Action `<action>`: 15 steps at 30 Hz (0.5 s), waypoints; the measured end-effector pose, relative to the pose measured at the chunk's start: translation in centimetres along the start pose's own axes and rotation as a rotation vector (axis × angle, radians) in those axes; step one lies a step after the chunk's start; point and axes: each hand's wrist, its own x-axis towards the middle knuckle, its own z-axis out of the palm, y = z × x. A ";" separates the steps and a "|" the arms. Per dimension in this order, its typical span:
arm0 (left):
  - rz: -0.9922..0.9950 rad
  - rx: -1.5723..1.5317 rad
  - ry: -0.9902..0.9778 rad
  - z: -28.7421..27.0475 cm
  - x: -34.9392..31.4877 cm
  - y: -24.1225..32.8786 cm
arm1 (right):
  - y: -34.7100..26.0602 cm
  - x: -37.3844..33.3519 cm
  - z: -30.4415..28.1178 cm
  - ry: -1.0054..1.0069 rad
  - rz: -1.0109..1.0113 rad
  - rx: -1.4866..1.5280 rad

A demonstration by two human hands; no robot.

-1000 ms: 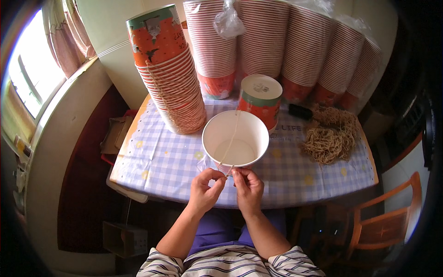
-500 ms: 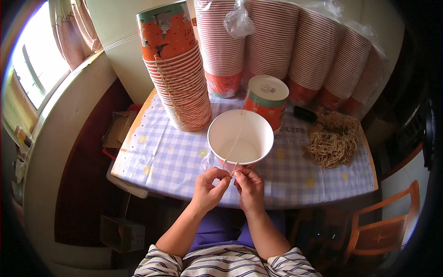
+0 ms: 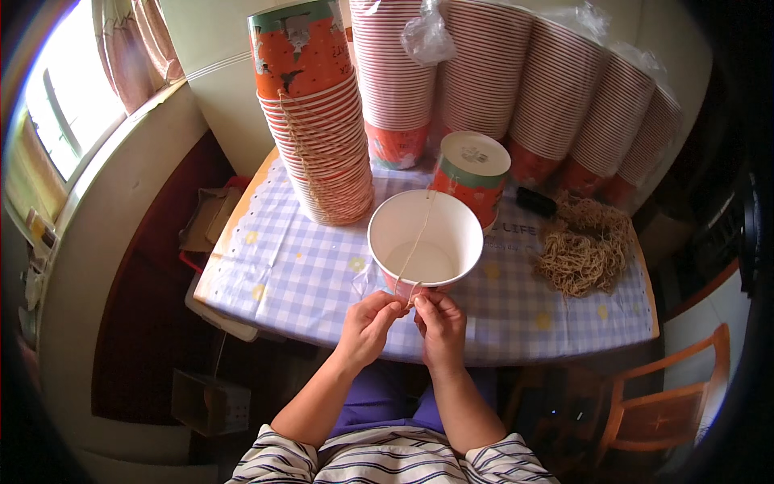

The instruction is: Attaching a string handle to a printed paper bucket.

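Two hands pinching twine at the near rim of a paper bucket

A person in a striped top sat facing a table spread with a blue-and-white checked tablecloth [image 3: 290,298]. At the centre of the frame stood a paper bucket [image 3: 439,262], mouth up, its inside white. A thin length of pale twine [image 3: 419,236] crossed that mouth from the far rim to the near one, where it reached the fingers. The left hand [image 3: 367,327] and the right hand [image 3: 442,327] nearly met just below the near rim, each pinching the twine between thumb and forefinger (the fingertips hid the exact crossing of the strands).

Just behind the bucket was an upside-down bucket [image 3: 476,155], orange with a green band. At upper left rose a tall bucket stack [image 3: 321,153] with strands of twine hanging down its side. Plastic-wrapped bucket stacks [image 3: 484,77] filled the top of the frame, from centre to right. Right of centre lay a tangled twine heap [image 3: 582,260], with a black object [image 3: 535,202] beside it. A wooden chair [image 3: 661,419] showed at lower right.
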 end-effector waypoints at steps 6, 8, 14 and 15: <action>-0.008 0.035 0.029 -0.1 0.2 -0.2 | -0.1 0.0 0.2 0.016 -0.029 -0.035; -0.002 0.094 0.036 0.0 0.3 -0.2 | 0.0 0.0 0.0 0.009 -0.053 -0.069; 0.058 0.265 0.038 0.4 0.3 0.7 | -0.3 -0.2 0.1 0.002 -0.078 -0.093; 0.063 0.270 0.041 0.4 0.2 0.5 | -0.3 -0.2 0.1 0.008 -0.070 -0.090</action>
